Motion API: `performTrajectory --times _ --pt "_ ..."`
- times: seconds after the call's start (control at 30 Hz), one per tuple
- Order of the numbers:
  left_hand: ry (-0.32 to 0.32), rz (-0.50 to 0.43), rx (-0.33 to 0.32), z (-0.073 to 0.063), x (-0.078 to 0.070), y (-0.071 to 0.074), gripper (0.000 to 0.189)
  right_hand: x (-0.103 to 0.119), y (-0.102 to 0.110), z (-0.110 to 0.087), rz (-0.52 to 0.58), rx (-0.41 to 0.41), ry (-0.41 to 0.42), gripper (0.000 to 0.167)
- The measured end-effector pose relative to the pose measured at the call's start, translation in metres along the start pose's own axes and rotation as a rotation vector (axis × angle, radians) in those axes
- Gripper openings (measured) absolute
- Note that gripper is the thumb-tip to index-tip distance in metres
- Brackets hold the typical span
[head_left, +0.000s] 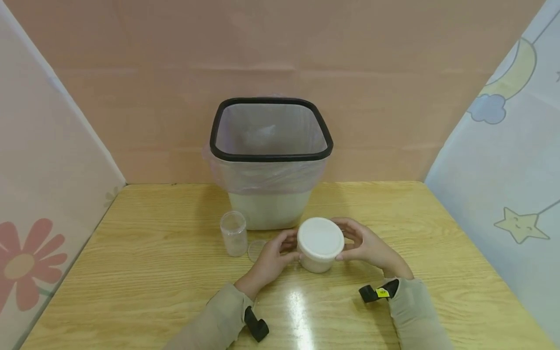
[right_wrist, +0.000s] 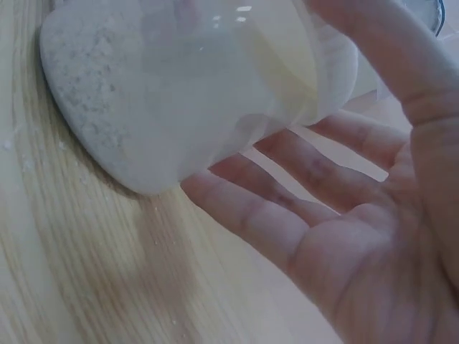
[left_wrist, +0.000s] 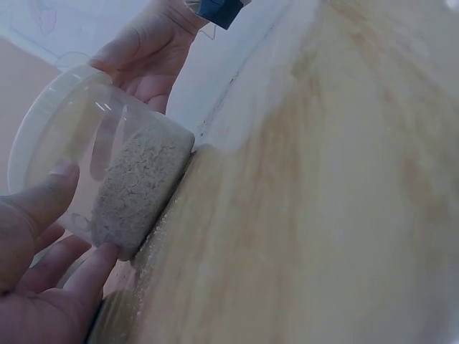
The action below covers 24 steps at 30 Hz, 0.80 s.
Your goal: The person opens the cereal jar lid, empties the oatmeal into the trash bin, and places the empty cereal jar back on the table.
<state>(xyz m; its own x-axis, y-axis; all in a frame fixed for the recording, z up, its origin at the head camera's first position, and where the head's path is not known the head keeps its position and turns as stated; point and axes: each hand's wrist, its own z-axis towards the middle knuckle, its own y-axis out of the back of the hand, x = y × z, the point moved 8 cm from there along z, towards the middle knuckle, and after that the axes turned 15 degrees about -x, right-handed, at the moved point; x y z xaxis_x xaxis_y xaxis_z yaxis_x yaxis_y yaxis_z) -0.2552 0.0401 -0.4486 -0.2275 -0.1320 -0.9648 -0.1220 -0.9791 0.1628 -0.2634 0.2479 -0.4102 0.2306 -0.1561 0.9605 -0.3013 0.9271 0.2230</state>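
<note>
One left hand (head_left: 269, 262) and one right hand (head_left: 371, 249) curl their fingers around one lidded tub (head_left: 319, 245), one clear jar (head_left: 235, 237) at its nine o'clock, one bin (head_left: 270, 211) at eleven.

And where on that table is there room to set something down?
Bare tabletop lies left of the clear jar, towards the flower-patterned wall, and right of the right hand, towards the star-patterned wall. It's crowded in front of the bin, where jar, clear disc, left hand and lidded tub bunch together.
</note>
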Motion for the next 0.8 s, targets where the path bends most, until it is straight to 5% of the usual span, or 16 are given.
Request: performTrajectory --times 0.53,0.8 --pt "-0.025 0.001 0.004 0.0009 0.0005 0.0017 0.056 -0.0013 -0.0059 0.0033 0.036 0.022 0.002 0.086" --pt "-0.036 -0.004 0.018 -0.0002 0.0007 0.0 0.055 -0.0013 -0.0032 0.0007 0.029 0.026 0.012 0.075"
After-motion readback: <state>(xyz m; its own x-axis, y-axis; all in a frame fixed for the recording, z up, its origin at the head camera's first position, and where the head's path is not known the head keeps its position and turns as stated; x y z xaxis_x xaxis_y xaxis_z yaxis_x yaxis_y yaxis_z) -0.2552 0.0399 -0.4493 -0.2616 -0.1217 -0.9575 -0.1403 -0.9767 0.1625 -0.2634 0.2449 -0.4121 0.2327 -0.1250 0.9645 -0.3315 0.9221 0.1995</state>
